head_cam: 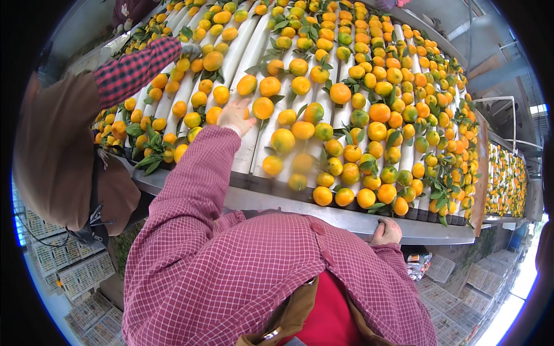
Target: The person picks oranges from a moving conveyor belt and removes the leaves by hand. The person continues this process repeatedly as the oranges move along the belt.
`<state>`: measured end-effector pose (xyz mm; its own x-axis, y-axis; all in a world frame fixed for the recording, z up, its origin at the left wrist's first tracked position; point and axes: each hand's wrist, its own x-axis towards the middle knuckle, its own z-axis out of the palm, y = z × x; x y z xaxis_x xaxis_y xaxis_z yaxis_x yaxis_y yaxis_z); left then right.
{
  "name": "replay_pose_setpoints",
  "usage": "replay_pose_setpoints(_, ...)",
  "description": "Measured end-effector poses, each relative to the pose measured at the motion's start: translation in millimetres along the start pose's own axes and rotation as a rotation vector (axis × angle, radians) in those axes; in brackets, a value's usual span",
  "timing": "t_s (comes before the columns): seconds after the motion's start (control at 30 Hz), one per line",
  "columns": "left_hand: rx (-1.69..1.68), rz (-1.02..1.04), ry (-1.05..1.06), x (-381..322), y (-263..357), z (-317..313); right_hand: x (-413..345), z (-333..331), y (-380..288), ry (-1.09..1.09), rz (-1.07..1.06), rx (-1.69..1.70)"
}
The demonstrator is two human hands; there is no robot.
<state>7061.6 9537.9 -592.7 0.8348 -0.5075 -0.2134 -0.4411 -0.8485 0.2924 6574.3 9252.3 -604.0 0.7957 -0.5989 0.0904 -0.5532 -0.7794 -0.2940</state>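
My left hand (234,116) reaches over the white roller conveyor (243,155), palm down. A patch of orange peel shows between its thumb and fingers. Whether the hand grips that mandarin or only covers it, I cannot tell. Just right of the fingertips lies a mandarin (263,108), with another mandarin (246,85) above. My right hand (387,231) is at the near metal edge (346,220) of the conveyor, its fingers curled over the rim. Mandarins in orange, yellow and green, some with leaves, cover much of the rollers, most densely on the right.
At left, a co-worker's gloved hand (190,49) is among the mandarins, below a checked sleeve (138,69). A wooden board (481,173) borders the right end, with another fruit-covered conveyor (506,181) beyond. Plastic crates (86,274) stand on the floor at lower left and right.
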Motion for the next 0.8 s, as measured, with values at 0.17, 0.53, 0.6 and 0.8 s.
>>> replay_pose_setpoints(0.17, 0.165, 0.011, -0.165, 27.4, -13.3, 2.8, -0.8, 5.6, -21.2, -0.03, 0.006, -0.01)
replay_pose_setpoints(0.53, -0.929, -0.043, -0.36, 22.3, -67.2, 37.3, -4.8, 22.9, -72.5, 0.068, 0.006, -0.008)
replay_pose_setpoints(0.6, -1.235, -0.253, -0.493, 11.6, -64.1, 44.2, -3.9, 25.2, -82.2, 0.107, -0.028, -0.009)
replay_pose_setpoints(0.8, -1.273, -0.343, -0.464, -10.9, -67.3, 41.3, -1.3, 31.2, -108.0, 0.043, 0.006, 0.004)
